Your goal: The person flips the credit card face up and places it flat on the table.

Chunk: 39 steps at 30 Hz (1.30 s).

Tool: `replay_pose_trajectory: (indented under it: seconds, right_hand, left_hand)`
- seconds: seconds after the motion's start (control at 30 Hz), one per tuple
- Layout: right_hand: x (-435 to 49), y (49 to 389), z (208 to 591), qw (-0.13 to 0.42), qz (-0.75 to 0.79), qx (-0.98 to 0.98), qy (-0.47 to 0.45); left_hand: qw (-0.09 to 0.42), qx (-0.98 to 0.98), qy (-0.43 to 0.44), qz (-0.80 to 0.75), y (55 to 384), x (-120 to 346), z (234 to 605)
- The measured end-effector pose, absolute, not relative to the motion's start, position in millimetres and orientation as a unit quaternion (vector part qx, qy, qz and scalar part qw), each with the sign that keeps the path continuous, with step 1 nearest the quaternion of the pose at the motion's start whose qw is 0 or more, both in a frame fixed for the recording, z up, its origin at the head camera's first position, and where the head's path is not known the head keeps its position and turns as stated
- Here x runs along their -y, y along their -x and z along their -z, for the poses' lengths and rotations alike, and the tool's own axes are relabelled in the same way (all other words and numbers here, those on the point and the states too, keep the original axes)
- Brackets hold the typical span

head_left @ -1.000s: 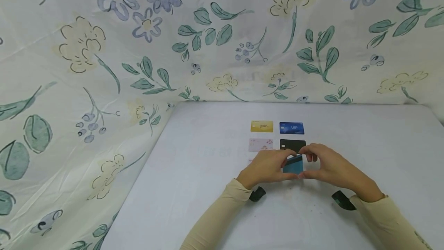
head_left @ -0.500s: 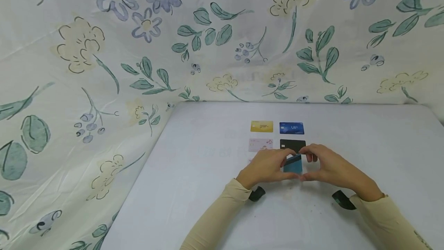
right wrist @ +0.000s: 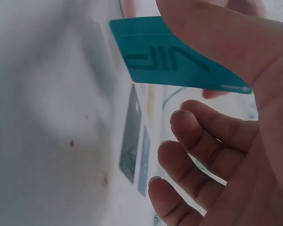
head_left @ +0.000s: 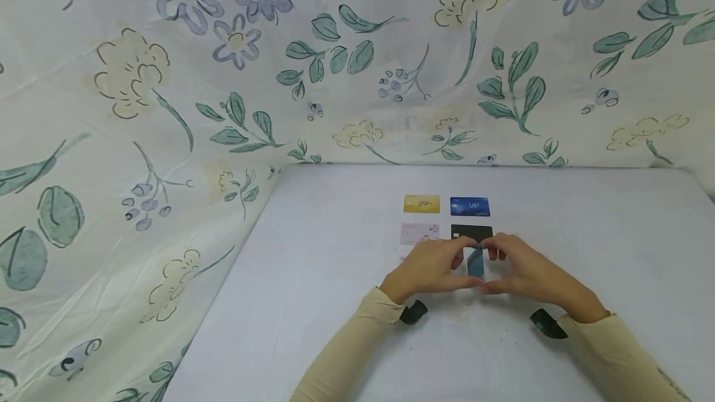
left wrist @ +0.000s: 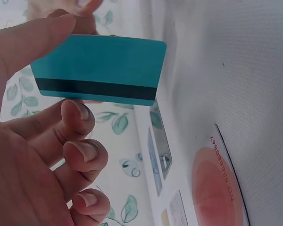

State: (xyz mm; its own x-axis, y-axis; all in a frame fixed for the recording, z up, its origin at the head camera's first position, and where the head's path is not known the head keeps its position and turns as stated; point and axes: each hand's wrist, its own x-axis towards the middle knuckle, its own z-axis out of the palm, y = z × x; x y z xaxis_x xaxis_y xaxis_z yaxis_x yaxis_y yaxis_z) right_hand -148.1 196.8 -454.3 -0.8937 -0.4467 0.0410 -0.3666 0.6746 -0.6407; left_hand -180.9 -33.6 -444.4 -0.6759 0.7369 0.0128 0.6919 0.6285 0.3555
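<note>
A teal VIP card [head_left: 475, 262] stands tilted between both hands, raised off the table. My left hand [head_left: 427, 267] pinches it, thumb at the near edge and index finger at the far edge. In the left wrist view the card [left wrist: 99, 70] shows its back with a dark magnetic stripe. My right hand [head_left: 527, 268] holds it likewise from the other side, its thumb overlapping the card's lettered face [right wrist: 155, 56] in the right wrist view. The other fingers of both hands are loosely bent. A white card with a red round print [left wrist: 217, 188] lies below my left hand.
On the white table [head_left: 313, 265], a yellow card [head_left: 421, 204] and a blue VIP card [head_left: 470, 206] lie in the back row. A pink card [head_left: 419, 233] and a black card [head_left: 472, 232], partly covered by my hands, lie before them. Flowered cloth [head_left: 335, 67] hangs behind.
The teal card has turned between the fingers and shows narrower in the head view. My right wrist has shifted slightly left. The cards on the table have stayed put.
</note>
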Motion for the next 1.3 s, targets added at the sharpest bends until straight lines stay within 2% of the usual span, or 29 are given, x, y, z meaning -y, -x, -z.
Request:
replay_pose_trajectory:
  seconds: [0.43,1.3]
  right_hand:
    - [-189,152,473,0.040,0.333,-0.913,0.234]
    - [-183,148,474,0.037,0.311,-0.925,0.216]
  left_hand:
    - [0.062,-0.896,-0.398,-0.186,181,34,444]
    - [0.070,-0.887,-0.395,-0.227,181,36,442]
